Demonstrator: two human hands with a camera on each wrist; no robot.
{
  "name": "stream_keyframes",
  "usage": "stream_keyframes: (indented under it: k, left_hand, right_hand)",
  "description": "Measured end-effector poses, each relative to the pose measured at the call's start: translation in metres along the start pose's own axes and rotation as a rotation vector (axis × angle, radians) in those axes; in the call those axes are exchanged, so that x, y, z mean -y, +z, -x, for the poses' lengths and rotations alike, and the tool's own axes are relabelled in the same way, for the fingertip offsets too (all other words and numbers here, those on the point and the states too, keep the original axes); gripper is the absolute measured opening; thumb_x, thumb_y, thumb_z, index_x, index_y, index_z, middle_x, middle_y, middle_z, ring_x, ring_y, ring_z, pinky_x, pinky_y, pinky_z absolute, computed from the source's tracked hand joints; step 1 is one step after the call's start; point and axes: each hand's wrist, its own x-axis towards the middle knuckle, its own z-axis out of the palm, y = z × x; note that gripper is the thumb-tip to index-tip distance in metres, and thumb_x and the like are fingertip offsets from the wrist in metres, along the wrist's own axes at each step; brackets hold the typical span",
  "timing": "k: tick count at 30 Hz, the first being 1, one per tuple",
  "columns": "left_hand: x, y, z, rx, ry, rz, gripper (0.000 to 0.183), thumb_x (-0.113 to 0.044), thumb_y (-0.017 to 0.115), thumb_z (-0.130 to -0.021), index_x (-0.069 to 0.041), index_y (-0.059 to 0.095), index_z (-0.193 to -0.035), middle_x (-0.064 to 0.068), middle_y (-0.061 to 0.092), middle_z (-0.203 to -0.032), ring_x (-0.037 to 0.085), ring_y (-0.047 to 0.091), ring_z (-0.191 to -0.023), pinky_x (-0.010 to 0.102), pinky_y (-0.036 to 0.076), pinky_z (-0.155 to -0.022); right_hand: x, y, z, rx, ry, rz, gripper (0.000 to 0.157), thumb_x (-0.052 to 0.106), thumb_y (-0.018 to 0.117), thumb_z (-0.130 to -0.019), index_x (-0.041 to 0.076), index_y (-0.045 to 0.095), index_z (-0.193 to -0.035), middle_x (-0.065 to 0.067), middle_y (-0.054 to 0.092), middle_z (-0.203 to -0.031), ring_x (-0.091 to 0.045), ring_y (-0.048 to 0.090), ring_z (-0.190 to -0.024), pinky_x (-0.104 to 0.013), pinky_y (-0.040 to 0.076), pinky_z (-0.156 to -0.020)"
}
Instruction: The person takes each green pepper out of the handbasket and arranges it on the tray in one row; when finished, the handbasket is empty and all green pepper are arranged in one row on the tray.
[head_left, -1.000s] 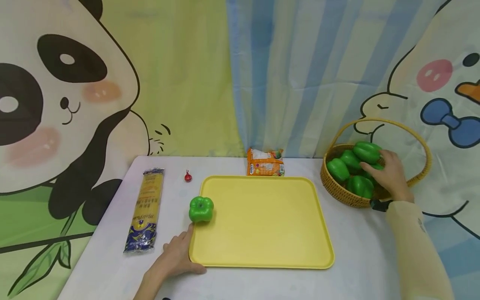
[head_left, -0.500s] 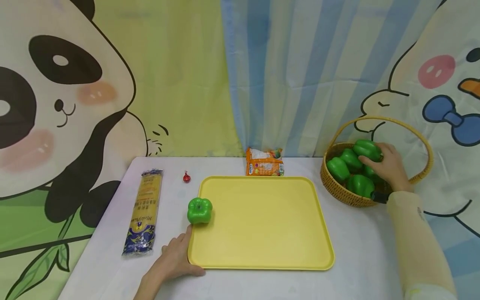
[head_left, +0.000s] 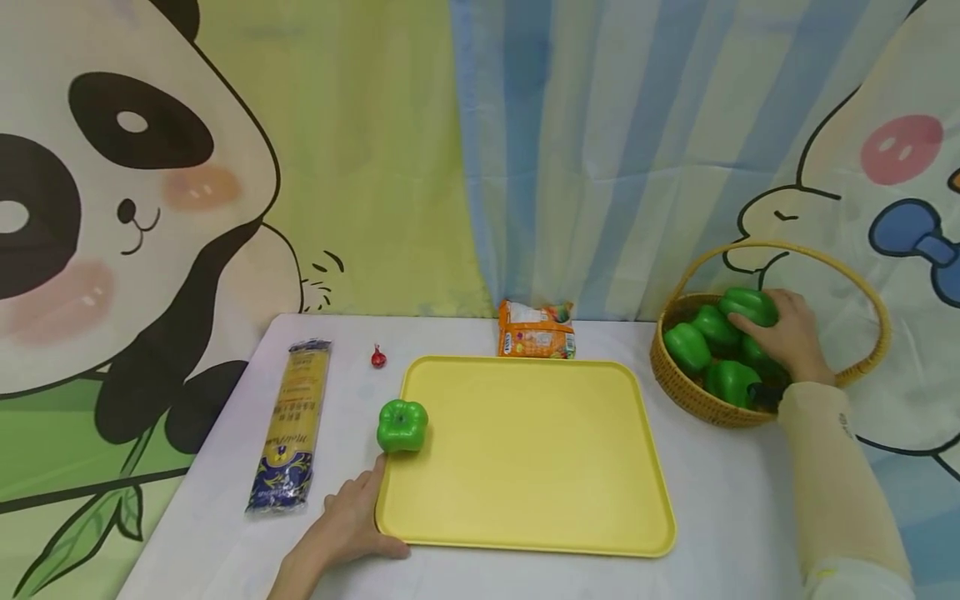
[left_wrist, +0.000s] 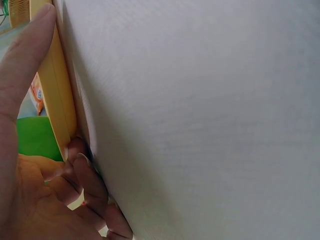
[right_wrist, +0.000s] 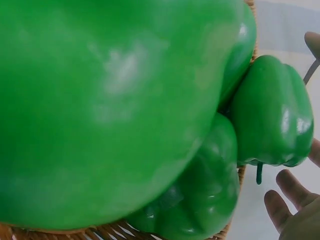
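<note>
My right hand [head_left: 793, 335] reaches into a wicker basket [head_left: 693, 400] and grips the uppermost green bell pepper [head_left: 748, 306], thumb in front, fingers behind. In the right wrist view that bell pepper [right_wrist: 270, 110] has fingers [right_wrist: 292, 187] near its stem end; another pepper [right_wrist: 110, 110] fills much of the picture. Several more green peppers [head_left: 686, 347] lie in the basket. My left hand [head_left: 348, 517] holds the near left corner of a yellow tray [head_left: 525, 458]; its thumb [left_wrist: 30, 55] lies along the tray's edge. One green bell pepper [head_left: 402, 425] sits on the tray's left rim.
A spaghetti packet [head_left: 291, 425] lies at the table's left side. Near it is a tiny red onion-like piece [head_left: 378, 357]. An orange snack packet [head_left: 537, 330] stands behind the tray. The basket's tall handle [head_left: 795, 247] arches over the peppers, beside the right hand.
My right fingers have closed around the top pepper, which has turned slightly in the basket. My left hand keeps its place at the tray corner. The head view has shifted slightly.
</note>
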Motion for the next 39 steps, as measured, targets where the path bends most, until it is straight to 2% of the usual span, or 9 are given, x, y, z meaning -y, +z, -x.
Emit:
stream_keyframes:
  k: [7, 11, 16, 22, 31, 39]
  left_hand:
    - [-0.001, 0.001, 0.000, -0.001, -0.002, 0.015, 0.151, -0.068, 0.092, -0.043, -0.006, 0.020, -0.160, 0.017, 0.055, -0.143, 0.036, 0.056, -0.121, 0.068, 0.039, -0.097]
    - [0.000, 0.001, 0.000, -0.001, -0.003, 0.013, 0.151, -0.069, 0.092, -0.043, -0.005, 0.020, -0.160, 0.018, 0.055, -0.143, 0.037, 0.056, -0.121, 0.069, 0.039, -0.097]
    - [-0.001, 0.001, 0.001, 0.000, -0.008, 0.020, 0.151, -0.068, 0.092, -0.043, -0.006, 0.020, -0.160, 0.018, 0.054, -0.145, 0.037, 0.055, -0.123, 0.070, 0.038, -0.098]
    - [-0.001, 0.001, 0.001, 0.017, -0.021, 0.030, 0.151, -0.068, 0.092, -0.044, -0.008, 0.018, -0.161, 0.017, 0.052, -0.146, 0.035, 0.054, -0.122, 0.069, 0.038, -0.099]
    - [0.000, 0.000, 0.001, 0.009, -0.010, 0.029, 0.151, -0.069, 0.091, -0.044, -0.009, 0.017, -0.162, 0.018, 0.052, -0.146, 0.036, 0.054, -0.124, 0.068, 0.038, -0.100]
    - [0.000, -0.001, 0.002, 0.020, -0.006, 0.034, 0.150, -0.070, 0.090, -0.047, -0.012, 0.014, -0.162, 0.017, 0.051, -0.147, 0.033, 0.053, -0.123, 0.066, 0.038, -0.101]
  right_hand:
    - [-0.011, 0.000, -0.005, 0.064, 0.097, 0.014, 0.098, 0.057, 0.055, -0.095, -0.003, 0.011, -0.159, -0.039, 0.007, -0.158, -0.061, 0.019, -0.136, -0.074, 0.028, -0.100]
    - [-0.015, 0.003, -0.008, 0.111, 0.116, 0.026, 0.101, 0.058, 0.054, -0.096, -0.004, 0.004, -0.159, -0.042, 0.007, -0.156, -0.060, 0.020, -0.133, -0.074, 0.030, -0.098]
    - [-0.016, 0.004, -0.009, 0.131, 0.127, 0.042, 0.099, 0.055, 0.053, -0.098, -0.006, 0.003, -0.158, -0.044, 0.010, -0.152, -0.061, 0.023, -0.131, -0.074, 0.030, -0.099]
    - [-0.015, 0.001, -0.004, 0.116, 0.124, 0.046, 0.097, 0.053, 0.052, -0.099, -0.005, 0.002, -0.158, -0.044, 0.010, -0.152, -0.062, 0.024, -0.130, -0.074, 0.029, -0.101]
    - [-0.008, -0.004, 0.003, 0.070, 0.128, 0.037, 0.098, 0.056, 0.052, -0.098, -0.003, 0.005, -0.159, -0.044, 0.013, -0.149, -0.060, 0.027, -0.126, -0.073, 0.031, -0.097]
    - [0.002, -0.007, 0.013, 0.047, 0.119, 0.055, 0.096, 0.058, 0.054, -0.096, -0.001, 0.012, -0.159, -0.045, 0.017, -0.143, -0.059, 0.032, -0.116, -0.070, 0.036, -0.088]
